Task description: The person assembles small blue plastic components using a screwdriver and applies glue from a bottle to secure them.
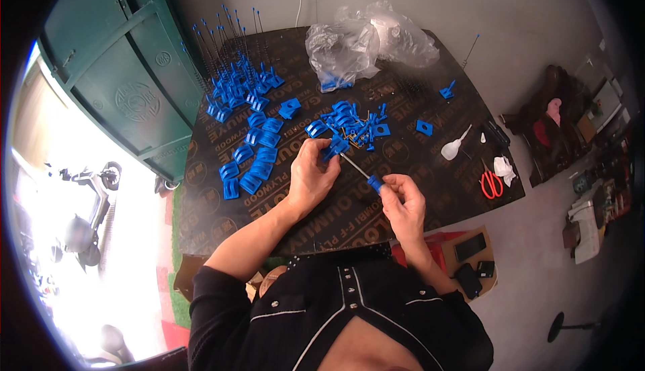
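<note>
Between the fingers of my left hand is a small blue plastic part, held above the middle of the table. My right hand is closed on the handle of a screwdriver, whose metal shaft slants up and left to the blue part. Whether its tip sits on a screw is too small to tell. Just beyond my hands lies a loose pile of blue parts and screws. Left of my left hand, several curved blue pieces are laid out in rough rows.
Blue assemblies with upright dark springs crowd the table's far left. Clear plastic bags lie at the back. Toward the right are a single blue square piece, a white pointed bottle and red-handled scissors. A green metal door stands left.
</note>
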`<state>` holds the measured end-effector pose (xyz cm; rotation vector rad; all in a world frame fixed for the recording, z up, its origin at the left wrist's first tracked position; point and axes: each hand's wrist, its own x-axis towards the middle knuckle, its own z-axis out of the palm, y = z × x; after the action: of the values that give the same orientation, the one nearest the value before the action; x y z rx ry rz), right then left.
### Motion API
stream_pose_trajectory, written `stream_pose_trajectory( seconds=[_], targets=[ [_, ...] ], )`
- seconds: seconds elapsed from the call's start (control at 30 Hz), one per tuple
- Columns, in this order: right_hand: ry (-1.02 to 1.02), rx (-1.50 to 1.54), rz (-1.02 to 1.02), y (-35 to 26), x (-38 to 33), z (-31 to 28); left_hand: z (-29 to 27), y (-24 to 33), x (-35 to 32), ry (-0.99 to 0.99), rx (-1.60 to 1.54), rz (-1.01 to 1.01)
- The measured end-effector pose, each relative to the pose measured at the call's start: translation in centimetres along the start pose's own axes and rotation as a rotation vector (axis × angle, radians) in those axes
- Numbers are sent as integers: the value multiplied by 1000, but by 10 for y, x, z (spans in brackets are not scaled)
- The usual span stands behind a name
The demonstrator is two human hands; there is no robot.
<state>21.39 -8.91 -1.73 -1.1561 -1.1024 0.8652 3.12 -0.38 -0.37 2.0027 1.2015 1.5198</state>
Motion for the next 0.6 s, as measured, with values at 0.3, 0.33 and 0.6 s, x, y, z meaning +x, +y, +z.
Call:
stream_pose_trajectory(
  seconds=[0.3,0.33,0.6],
  targets=[
    [-67,-132,-169,7,-4,1,1,-1,0,20,-36,-6],
    [-53,-103,-138,5,-4,3,1,-1,0,16,-26,-1],
    [-82,-35,17,1,-5,3,0,3,-1,16,-47,-49]
  ],
)
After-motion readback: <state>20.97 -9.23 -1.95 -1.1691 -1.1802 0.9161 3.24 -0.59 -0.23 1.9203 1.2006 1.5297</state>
